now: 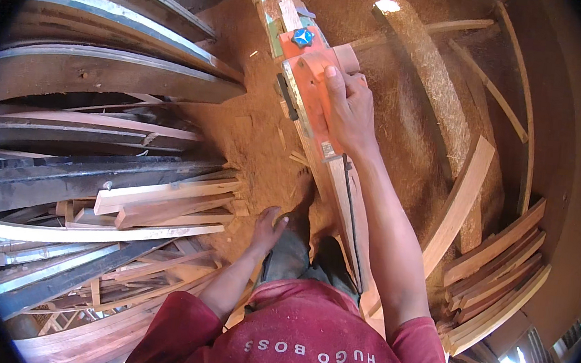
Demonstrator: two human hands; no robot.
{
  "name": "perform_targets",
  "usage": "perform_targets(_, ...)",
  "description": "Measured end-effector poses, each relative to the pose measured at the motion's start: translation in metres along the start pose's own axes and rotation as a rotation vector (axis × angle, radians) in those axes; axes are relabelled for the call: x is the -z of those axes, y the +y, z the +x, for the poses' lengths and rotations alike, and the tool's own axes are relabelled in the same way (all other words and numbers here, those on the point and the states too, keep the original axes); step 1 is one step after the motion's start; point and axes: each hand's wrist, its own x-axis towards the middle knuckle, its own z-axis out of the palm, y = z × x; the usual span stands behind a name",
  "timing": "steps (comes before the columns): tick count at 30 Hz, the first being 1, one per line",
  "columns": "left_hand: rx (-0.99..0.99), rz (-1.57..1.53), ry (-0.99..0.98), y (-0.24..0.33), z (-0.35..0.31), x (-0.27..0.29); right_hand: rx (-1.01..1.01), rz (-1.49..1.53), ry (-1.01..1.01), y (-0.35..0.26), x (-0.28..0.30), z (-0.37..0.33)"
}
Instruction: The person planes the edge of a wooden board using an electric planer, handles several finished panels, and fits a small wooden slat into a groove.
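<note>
- An orange handheld power planer (313, 83) with a blue knob (303, 37) sits straight ahead of the person, and everything else is placed from it.
- The planer rests on a long, pale brown wooden board (337, 189); both point away from the person, leaning slightly left, their long axes roughly in line.
- The right hand (352, 111) is on the planer, wrapped around its handle with the thumb on top; the other fingers are mostly hidden.
- The left hand (269, 231) is well apart from the planer, nearer the body and to its left. Its fingers are loosely open and it appears empty, beside the grey trousers (287, 254); whether it touches them I cannot tell.
- A thin black cord (351, 200) trails from the planer's near end along the board.
- Left of the planer lie heaped timber lengths (164, 198); right of it, well apart, a stack of curved reddish-brown boards (498, 255).
- Brown sawdust (259, 141) covers the ground around it.
</note>
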Motion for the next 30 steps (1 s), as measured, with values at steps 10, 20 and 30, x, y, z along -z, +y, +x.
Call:
perform_targets(10,0.016,0.029,0.031,-0.014,0.009,0.008,0.051,-0.046,0.044,-0.003,-0.022,0.069)
perform_targets(20,0.028,-0.009,0.105,-0.012,0.011,0.018,-0.010,-0.061,-0.016,-0.022,-0.033,0.127)
perform_targets(30,0.019,-0.010,0.201,-0.018,-0.011,0.021,0.147,0.016,0.105,-0.032,-0.058,0.175)
